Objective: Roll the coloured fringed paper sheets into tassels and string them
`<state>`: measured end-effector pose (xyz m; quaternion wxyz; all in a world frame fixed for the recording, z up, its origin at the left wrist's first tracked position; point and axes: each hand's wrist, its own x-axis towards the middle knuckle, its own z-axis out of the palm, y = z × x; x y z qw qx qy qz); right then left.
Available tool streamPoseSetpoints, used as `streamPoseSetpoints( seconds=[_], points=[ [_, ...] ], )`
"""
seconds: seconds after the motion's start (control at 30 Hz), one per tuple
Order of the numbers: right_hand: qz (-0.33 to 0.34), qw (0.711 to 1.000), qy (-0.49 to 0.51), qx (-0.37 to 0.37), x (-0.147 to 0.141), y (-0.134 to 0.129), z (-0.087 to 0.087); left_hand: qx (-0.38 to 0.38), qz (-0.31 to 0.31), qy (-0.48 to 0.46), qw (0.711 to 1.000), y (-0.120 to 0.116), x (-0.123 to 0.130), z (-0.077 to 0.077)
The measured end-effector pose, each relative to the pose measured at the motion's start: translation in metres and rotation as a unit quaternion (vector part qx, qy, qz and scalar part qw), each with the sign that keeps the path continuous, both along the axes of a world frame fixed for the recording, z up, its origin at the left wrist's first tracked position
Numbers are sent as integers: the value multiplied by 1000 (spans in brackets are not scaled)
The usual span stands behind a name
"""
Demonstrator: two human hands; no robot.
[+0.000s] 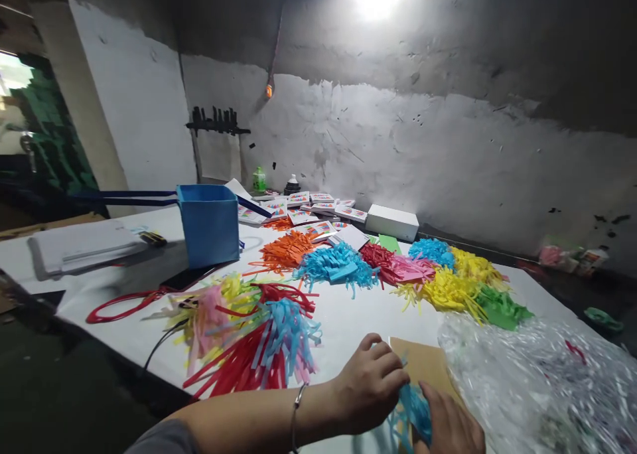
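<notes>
Blue fringed paper [415, 411] lies between my two hands, over a brown cardboard sheet [428, 368] at the table's front edge. My left hand [371, 381], with a bracelet at the wrist, is closed with curled fingers on the upper left end of the blue paper. On its lower right side, my right hand [445, 421] wraps its fingers round the same paper. Left of my hands sits a bundle of red, blue, pink and yellow paper strips [259, 334]. Farther back are blue fringe [338, 265] and yellow fringe [450, 288].
Crumpled clear plastic [527, 381] covers the table's right side. A blue bin [209, 225] stands at the left, beside a red cord loop [122, 308]. Printed boxes [298, 198] and a white box [392, 222] sit by the wall.
</notes>
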<state>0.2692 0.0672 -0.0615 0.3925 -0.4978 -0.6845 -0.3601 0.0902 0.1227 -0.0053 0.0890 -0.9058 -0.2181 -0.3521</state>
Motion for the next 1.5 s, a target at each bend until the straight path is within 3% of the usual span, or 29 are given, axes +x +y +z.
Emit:
streamPoseSetpoints(
  seconds=[0.1,0.2,0.27,0.37,0.43,0.53,0.67,0.8,0.93,1.1,1.27,1.5],
  points=[
    [36,999,13,-34,-11,-14,13,-71,-60,-2,996,-22,-24,13],
    [86,995,37,-39,-16,-27,28,-234,-117,-55,964,-35,-46,32],
    [126,990,55,-36,-19,-35,37,-381,-103,-116,911,-33,-53,42],
    [157,985,71,-29,-24,-44,45,-578,-99,-119,802,-22,-56,48],
    [155,986,60,-30,-25,-48,47,-644,-123,-90,750,-17,-54,46],
    [144,988,40,-41,-25,-54,48,-674,-139,-94,720,-19,-50,39],
    [101,994,39,-17,-30,-64,51,-651,-124,-115,740,-29,-50,35],
    [113,992,31,-44,-33,-70,47,-588,-98,-99,797,-40,-57,42],
    [71,994,59,-53,-37,-72,40,-524,-52,-88,846,-50,-61,51],
    [97,994,34,-44,-49,-75,37,-491,-22,-62,869,-61,-59,54],
    [134,989,69,-13,-40,-78,35,-537,-34,-57,841,-57,-60,50],
    [168,983,78,21,-39,-86,29,-643,-56,-45,763,-36,-55,22]
  ],
)
